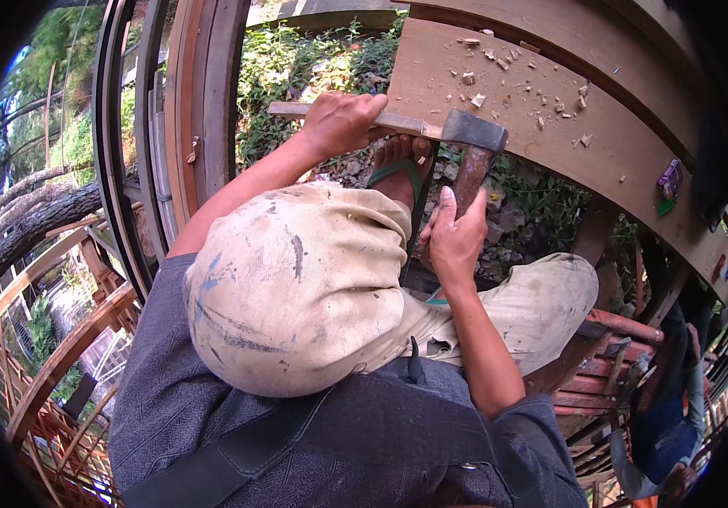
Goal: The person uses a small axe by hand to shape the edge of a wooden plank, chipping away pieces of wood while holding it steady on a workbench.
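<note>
My left hand (338, 123) is closed around a narrow wooden stick (292, 110), which lies roughly crosswise above my sandalled foot. The stick's right end is pale and freshly cut, and it meets the dark metal head of a hatchet (476, 131) by the edge of a wide plank (440, 63). Lower down, my right hand (459, 233) grips the hatchet's worn brown handle. The thumb points up along it. My knees, in pale stained trousers (296, 279), are bent below both hands.
Wood chips (499, 59) are scattered over the plank, with a small purple packet (670, 176) farther right. Upright timbers (186, 110) stand at the left. Red slats (605, 364) are at lower right, near another person (669, 432). Plants and rubble lie beneath.
</note>
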Demonstrator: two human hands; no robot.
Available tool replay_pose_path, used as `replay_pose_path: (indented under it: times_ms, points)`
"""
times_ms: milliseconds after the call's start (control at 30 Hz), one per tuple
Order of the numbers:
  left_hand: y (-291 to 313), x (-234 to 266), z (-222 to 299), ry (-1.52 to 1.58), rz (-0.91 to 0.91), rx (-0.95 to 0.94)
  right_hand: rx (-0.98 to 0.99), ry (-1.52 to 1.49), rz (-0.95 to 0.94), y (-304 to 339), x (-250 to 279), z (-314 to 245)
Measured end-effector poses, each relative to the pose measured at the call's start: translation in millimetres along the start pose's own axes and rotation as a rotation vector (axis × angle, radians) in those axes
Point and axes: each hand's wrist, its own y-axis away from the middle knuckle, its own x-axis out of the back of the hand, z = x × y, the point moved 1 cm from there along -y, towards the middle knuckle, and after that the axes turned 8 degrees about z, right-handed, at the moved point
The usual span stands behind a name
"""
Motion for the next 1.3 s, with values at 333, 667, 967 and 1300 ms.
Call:
replay_pose_path:
  times_ms: [333,667,967,1300]
  points:
    - [-10.3,1.2,-5.8,0.033,-0.043,0.056,-0.103,-0.374,-0.093,-9.8,4.3,6.4]
    - [-9.9,6.4,-1.9,0.073,-0.086,0.068,0.114,-0.118,0.164,-0.6,4.4,-9.4]
    - [-44.7,1.8,-28.3,0.191,-0.226,0.015,0.114,-0.305,-0.001,-19.7,14.8,-1.8]
    - [-79.9,-11.0,-48.5,0.344,-0.455,0.113,-0.012,-0.412,0.131,-67.2,64.1,41.9]
